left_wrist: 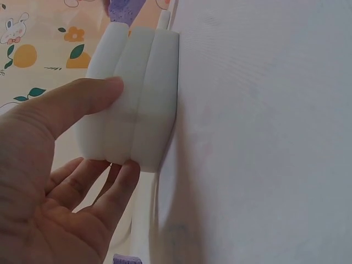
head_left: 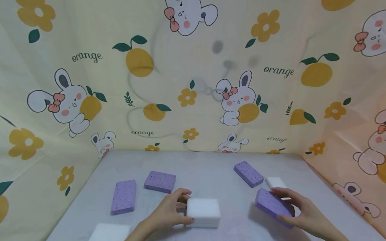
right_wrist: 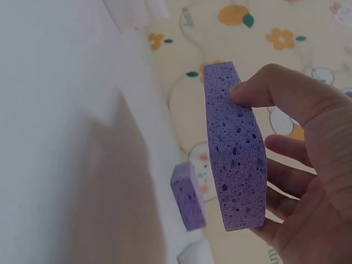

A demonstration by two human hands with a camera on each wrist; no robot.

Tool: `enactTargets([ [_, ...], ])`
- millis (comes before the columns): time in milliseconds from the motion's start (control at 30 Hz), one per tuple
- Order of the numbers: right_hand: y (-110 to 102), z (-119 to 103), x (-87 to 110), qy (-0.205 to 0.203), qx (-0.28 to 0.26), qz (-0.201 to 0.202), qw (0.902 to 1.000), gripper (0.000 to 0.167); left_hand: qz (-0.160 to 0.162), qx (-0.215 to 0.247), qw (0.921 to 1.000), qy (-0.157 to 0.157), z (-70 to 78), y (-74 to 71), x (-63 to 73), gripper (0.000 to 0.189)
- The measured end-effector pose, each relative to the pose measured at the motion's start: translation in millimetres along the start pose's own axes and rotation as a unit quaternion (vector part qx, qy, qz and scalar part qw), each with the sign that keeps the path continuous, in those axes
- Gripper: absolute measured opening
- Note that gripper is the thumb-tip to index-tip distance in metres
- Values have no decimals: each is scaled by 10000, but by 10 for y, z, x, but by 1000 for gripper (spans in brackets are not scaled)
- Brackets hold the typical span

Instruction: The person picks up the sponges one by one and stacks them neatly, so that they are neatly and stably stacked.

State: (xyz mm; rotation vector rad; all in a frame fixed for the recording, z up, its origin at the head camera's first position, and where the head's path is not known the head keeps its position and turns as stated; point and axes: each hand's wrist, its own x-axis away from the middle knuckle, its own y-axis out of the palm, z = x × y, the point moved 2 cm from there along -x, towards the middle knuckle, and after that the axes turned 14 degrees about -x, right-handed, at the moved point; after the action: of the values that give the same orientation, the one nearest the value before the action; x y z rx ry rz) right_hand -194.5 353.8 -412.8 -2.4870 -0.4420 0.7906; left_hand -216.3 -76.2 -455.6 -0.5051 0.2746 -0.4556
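Near the front middle of the table, my left hand (head_left: 167,212) holds the left side of a stack of white sponges (head_left: 203,212), thumb at the front and fingers behind. Three layers of the white stack (left_wrist: 129,99) show in the left wrist view, its bottom on the table. To the right, my right hand (head_left: 309,216) grips a purple sponge (head_left: 271,205) by its edges, tilted and raised off the tabletop. Pores cover the side of this purple sponge (right_wrist: 234,148) in the right wrist view, where the thumb presses one face and the fingers are partly hidden behind.
Two purple sponges, one upright in view (head_left: 124,196) and one crosswise (head_left: 160,181), lie at the left. Another purple sponge (head_left: 248,174) lies at the back right beside a white sponge (head_left: 275,182). A white block (head_left: 110,232) is cut off at the front left. Printed cloth (head_left: 193,117) walls the table.
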Motion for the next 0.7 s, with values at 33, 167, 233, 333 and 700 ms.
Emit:
enactTargets([
  [33, 15, -8, -18, -40, -48, -9, 10000, 70, -12, 20, 10000, -13, 0, -1, 0, 75],
  [167, 67, -30, -75, -226, -136, -38, 9996, 69, -109, 175, 9997, -104, -5, 0, 5, 73],
  [233, 88, -35, -92, -238, -177, -46, 9995, 68, -145, 200, 9996, -132, -9, 3, 9, 72],
  [333, 114, -38, -106, -206, -192, -13, 9996, 68, -135, 90, 9998, -148, -10, 4, 7, 72],
  [700, 199, -81, -155, -219, -293, 83, 9993, 67, -144, -148, 9998, 6, -21, 3, -6, 60],
])
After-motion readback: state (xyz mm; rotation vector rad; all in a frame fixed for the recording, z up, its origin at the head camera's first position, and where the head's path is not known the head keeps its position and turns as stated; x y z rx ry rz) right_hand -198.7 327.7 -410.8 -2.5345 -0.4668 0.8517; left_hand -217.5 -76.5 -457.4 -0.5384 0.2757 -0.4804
